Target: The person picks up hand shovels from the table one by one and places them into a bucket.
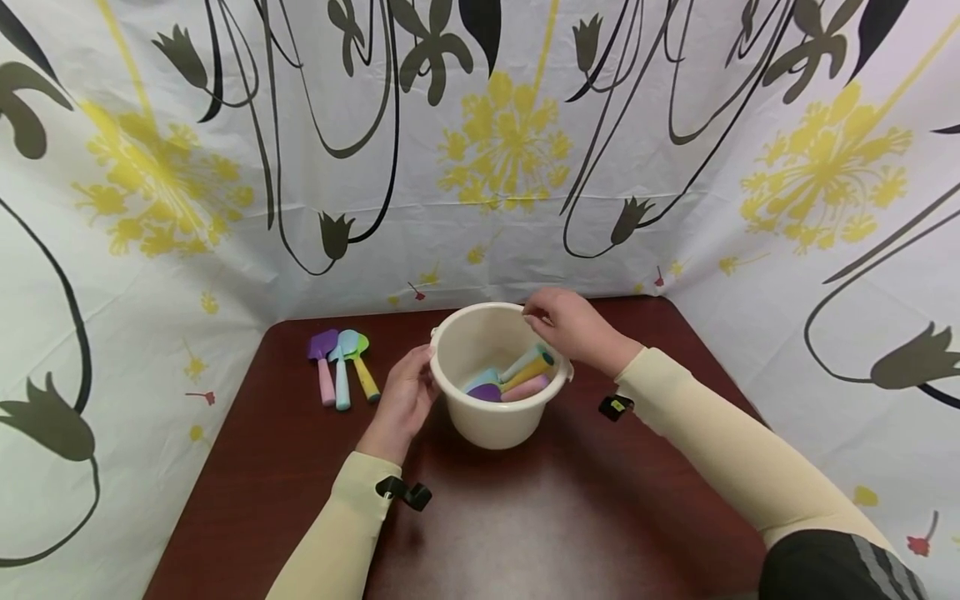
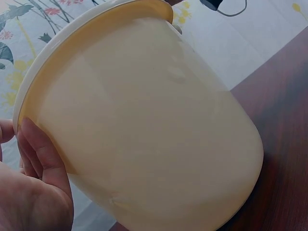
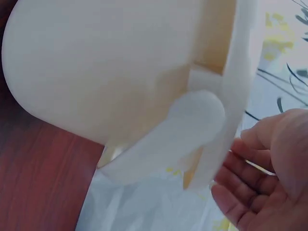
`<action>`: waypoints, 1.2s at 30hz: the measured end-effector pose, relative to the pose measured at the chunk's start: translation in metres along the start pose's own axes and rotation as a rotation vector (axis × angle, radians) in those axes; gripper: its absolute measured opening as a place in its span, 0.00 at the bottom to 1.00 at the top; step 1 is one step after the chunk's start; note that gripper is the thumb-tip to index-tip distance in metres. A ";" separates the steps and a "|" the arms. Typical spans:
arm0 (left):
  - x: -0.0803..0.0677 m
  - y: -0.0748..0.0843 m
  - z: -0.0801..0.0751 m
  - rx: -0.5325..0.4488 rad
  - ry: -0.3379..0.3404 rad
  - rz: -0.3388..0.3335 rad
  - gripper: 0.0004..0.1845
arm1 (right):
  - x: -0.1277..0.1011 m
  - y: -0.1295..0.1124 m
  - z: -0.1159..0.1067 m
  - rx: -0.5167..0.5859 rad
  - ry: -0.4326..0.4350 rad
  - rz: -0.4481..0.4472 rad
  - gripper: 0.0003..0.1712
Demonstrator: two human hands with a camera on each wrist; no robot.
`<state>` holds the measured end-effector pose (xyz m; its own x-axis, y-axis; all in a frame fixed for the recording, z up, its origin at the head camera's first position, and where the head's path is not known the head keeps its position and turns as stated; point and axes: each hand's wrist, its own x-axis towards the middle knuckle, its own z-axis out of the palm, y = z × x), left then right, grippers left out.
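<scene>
Nearest, two cream sleeves reach in from 6 o'clock over the dark table point(image 1: 540, 517). At its middle stands a cream bucket point(image 1: 491, 417). The left hand point(image 1: 405, 400) rests against the bucket's wall at 9 o'clock, fingers fairly straight along the side, steadying it rather than clutching. The right hand point(image 1: 573, 327) hovers over the rim at 2 o'clock, fingers bent downward; whether they pinch anything I cannot tell. Inside the bucket lie several pastel toy tools point(image 1: 513, 382), so part of the loading looks done. Further off, at 9 o'clock from the bucket, three more toy spades point(image 1: 341, 367) lie side by side on the table, not yet put in. Behind hangs a floral curtain point(image 1: 495, 150).
</scene>
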<state>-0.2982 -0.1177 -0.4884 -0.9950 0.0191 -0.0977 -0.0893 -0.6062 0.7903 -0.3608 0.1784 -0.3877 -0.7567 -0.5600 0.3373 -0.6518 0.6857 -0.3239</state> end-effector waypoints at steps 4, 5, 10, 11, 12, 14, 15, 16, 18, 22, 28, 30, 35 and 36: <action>0.000 0.000 0.000 -0.008 0.002 0.003 0.10 | -0.010 0.009 -0.002 0.065 0.046 0.133 0.09; 0.000 0.000 0.000 -0.009 0.002 0.003 0.10 | -0.013 0.012 -0.002 0.081 0.053 0.168 0.10; 0.000 0.001 0.000 0.001 -0.003 0.007 0.09 | -0.026 0.023 0.006 0.178 0.072 0.346 0.18; 0.001 0.001 -0.001 0.002 -0.005 0.008 0.09 | -0.028 0.024 0.008 0.199 0.073 0.376 0.19; 0.001 0.001 -0.001 0.002 -0.007 0.009 0.09 | -0.031 0.026 0.010 0.219 0.072 0.404 0.20; 0.001 0.000 -0.001 0.002 -0.011 0.012 0.09 | -0.035 0.029 0.014 0.269 0.075 0.441 0.21; 0.001 0.000 -0.001 0.001 -0.012 0.012 0.09 | -0.037 0.030 0.016 0.289 0.077 0.454 0.21; 0.001 -0.001 -0.001 -0.003 -0.012 0.010 0.08 | -0.039 0.030 0.018 0.304 0.079 0.464 0.21; 0.001 -0.001 -0.001 -0.008 -0.010 0.011 0.08 | -0.041 0.030 0.020 0.336 0.087 0.475 0.21; 0.001 -0.001 -0.001 -0.004 -0.008 0.009 0.08 | -0.044 0.027 0.020 0.386 0.101 0.493 0.21; 0.000 0.000 0.000 0.001 -0.012 0.003 0.09 | -0.044 0.026 0.024 0.456 0.107 0.527 0.22; 0.000 0.000 -0.001 0.003 -0.012 0.001 0.09 | -0.044 0.025 0.026 0.495 0.110 0.545 0.23; 0.001 0.000 -0.002 0.012 -0.011 0.000 0.09 | -0.043 0.024 0.030 0.644 0.129 0.607 0.23; 0.001 0.000 -0.002 0.011 -0.010 0.001 0.08 | -0.043 0.024 0.032 0.678 0.139 0.621 0.23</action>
<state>-0.2994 -0.1193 -0.4895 -0.9955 0.0269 -0.0906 -0.0887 -0.5972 0.7972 -0.3460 0.2044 -0.4380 -0.9955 -0.0928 0.0193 -0.0552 0.4009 -0.9145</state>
